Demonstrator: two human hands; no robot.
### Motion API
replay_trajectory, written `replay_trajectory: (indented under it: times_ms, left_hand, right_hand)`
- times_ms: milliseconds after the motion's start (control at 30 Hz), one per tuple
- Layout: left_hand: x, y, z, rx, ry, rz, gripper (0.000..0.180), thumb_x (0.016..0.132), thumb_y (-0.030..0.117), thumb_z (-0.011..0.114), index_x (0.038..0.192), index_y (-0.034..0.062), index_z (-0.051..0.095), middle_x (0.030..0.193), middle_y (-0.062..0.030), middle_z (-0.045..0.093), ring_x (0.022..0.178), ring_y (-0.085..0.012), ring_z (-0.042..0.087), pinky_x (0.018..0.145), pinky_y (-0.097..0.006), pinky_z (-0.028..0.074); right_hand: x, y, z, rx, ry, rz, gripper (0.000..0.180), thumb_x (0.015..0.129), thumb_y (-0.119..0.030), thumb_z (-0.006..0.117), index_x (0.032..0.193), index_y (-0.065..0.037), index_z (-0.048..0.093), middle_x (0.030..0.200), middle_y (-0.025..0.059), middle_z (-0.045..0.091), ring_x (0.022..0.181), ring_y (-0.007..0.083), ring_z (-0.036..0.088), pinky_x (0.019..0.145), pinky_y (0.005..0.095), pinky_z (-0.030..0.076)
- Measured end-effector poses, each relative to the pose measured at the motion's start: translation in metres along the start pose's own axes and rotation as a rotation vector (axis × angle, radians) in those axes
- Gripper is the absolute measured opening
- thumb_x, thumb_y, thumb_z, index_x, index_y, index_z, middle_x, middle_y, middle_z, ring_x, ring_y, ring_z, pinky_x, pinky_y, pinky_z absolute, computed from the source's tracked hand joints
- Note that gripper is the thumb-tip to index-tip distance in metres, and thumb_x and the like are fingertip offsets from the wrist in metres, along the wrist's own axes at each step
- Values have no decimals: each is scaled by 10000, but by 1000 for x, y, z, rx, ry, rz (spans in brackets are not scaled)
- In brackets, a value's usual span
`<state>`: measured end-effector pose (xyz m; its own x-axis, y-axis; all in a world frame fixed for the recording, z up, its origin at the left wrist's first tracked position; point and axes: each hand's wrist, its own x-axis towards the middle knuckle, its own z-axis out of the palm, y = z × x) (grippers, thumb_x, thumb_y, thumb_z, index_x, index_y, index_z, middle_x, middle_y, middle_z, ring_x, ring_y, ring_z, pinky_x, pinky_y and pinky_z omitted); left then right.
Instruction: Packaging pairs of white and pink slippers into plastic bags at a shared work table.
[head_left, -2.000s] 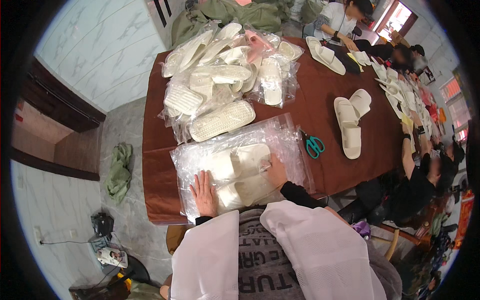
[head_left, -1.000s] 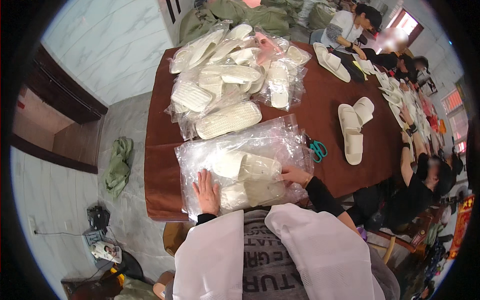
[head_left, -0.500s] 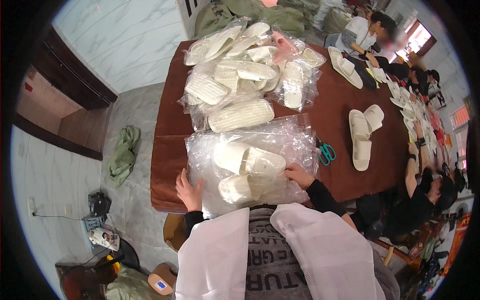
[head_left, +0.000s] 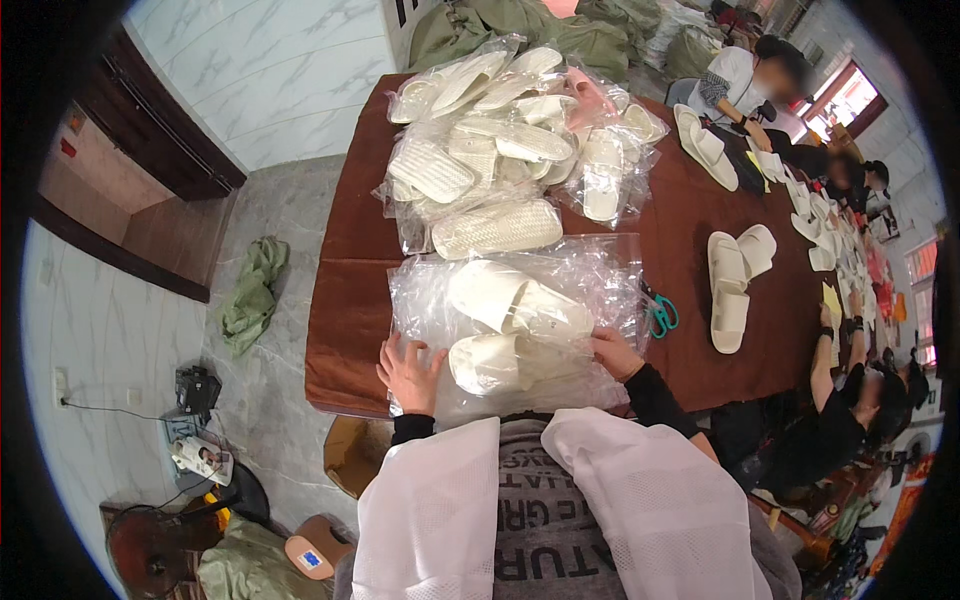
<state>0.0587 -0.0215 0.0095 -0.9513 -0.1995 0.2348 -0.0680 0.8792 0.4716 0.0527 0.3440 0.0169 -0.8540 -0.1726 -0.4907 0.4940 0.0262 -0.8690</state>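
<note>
In front of me a pair of cream slippers [head_left: 488,364] lies side by side in a clear plastic bag [head_left: 425,300] spread on the brown-covered table. My left hand [head_left: 411,376] rests on the bag's left part, fingers spread, holding nothing. At the slippers' right end my right hand [head_left: 617,353] has its fingers closed on the plastic; its fingertips are partly hidden. Just beyond the bag rises a pile of bagged cream slippers [head_left: 497,222], with a pink one [head_left: 592,98] among them. Teal-handled scissors [head_left: 662,316] lie right of the bag, their blades partly covered.
Unbagged cream slippers [head_left: 728,313] lie on the brown table [head_left: 345,330] to the right, another pair [head_left: 704,148] farther back. Co-workers [head_left: 845,420] sit along the right side beside more slippers. A green sack [head_left: 253,297] lies on the floor at left; a cardboard box [head_left: 355,455] stands below the table's edge.
The view has shifted slightly, so the table sits further right. My left hand has come in nearer the slippers. My right hand stays at the bag's right side.
</note>
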Motion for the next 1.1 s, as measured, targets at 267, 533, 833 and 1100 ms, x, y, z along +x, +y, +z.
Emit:
replay_trajectory:
  times_ms: [267,533,833,1100]
  left_hand:
    - [10,-19,14,-447,119,-46,164,822,146,701,928,63,609,1387,-170,426,1278,-379,407,1018,-509,351]
    - [4,0,-7,-39,205,121,201,837,40,662,1026,32,595,1332,-195,455,1170,-350,497,937,-402,436]
    - [3,-40,13,-521,66,-272,383,857,-9,591,1235,35,549,1250,-148,532,1141,-290,505,937,-378,438]
    - [8,-9,23,-49,-120,210,480,951,126,483,1426,158,417,1522,-18,353,1443,-299,228,1139,-541,180]
  right_hand:
    - [-2,11,-10,75,54,-32,232,860,-198,622,1013,-47,707,782,-70,597,643,33,455,566,199,344]
    - [-6,21,-18,111,71,-30,233,868,-190,601,1024,-55,710,804,-63,612,658,35,465,579,206,354]
    - [3,-4,39,-49,-81,-63,244,869,-183,589,1022,-27,699,798,-43,603,663,59,482,584,224,375]
    - [41,22,39,-42,-46,139,322,844,-265,668,1036,-7,690,870,20,657,761,109,604,662,224,468]
